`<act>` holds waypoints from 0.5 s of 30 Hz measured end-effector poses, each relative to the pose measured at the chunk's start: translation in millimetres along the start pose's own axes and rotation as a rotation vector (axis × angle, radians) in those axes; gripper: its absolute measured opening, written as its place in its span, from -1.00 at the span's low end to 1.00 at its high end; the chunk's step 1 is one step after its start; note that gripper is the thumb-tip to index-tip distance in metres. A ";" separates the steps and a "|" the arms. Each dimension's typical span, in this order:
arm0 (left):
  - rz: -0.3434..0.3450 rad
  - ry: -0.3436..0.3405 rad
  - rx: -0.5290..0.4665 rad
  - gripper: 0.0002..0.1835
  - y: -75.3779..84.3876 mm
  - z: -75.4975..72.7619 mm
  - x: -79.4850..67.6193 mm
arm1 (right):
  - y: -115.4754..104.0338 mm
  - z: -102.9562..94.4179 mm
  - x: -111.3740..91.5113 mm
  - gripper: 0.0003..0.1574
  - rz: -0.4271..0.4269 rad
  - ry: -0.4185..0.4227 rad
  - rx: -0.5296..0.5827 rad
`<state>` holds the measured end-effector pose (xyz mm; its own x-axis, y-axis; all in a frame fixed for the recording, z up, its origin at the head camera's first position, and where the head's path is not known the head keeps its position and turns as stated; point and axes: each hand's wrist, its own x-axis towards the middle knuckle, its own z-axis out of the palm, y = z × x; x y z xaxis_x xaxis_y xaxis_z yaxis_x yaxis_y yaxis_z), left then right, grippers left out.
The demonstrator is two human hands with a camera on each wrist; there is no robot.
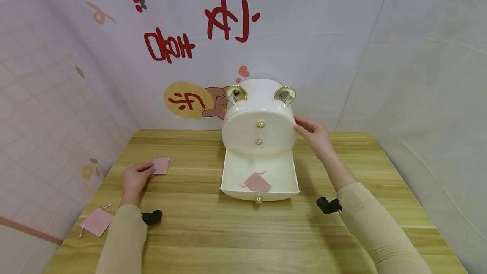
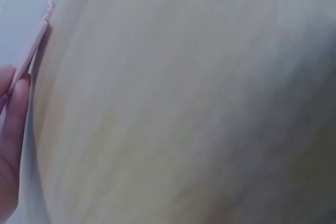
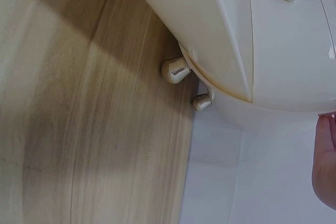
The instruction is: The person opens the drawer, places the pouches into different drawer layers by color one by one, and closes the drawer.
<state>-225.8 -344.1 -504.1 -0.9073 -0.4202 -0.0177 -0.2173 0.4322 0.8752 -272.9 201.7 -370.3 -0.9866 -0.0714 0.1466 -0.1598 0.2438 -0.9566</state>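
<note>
My left hand [image 1: 132, 183] pinches a small pink drawstring pouch [image 1: 162, 166] between thumb and fingers, over the left part of the table. The left wrist view shows the pouch [image 2: 32, 48] edge-on, with its cord at the top. At the back middle stands a rounded white drawer box [image 1: 243, 130] with gold knobs and two gold rings on top. Its bottom drawer [image 1: 232, 168] is pulled out, and another pink pouch [image 1: 258, 182] lies inside. My right hand [image 1: 317, 138] rests against the box's right side, fingers fairly straight; the right wrist view catches it [image 3: 325, 163] at the edge.
A third pink pouch [image 1: 97, 222] lies on the wooden table [image 1: 236, 240] near its left edge, beside my left sleeve. Behind the box hangs a white backdrop [image 1: 316, 45] with red characters. Gold feet [image 3: 175, 70] raise the box off the wood.
</note>
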 end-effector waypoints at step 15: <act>-0.109 -0.133 -0.263 -0.59 40.6 17.1 -20.2 | 13.5 -3.0 6.4 -0.42 -0.017 -0.001 0.000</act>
<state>-222.4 -304.4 -476.4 -0.9268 -0.3368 -0.1660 -0.2308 0.1620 0.9594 -281.5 207.4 -381.5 -0.9838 -0.0762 0.1623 -0.1762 0.2430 -0.9539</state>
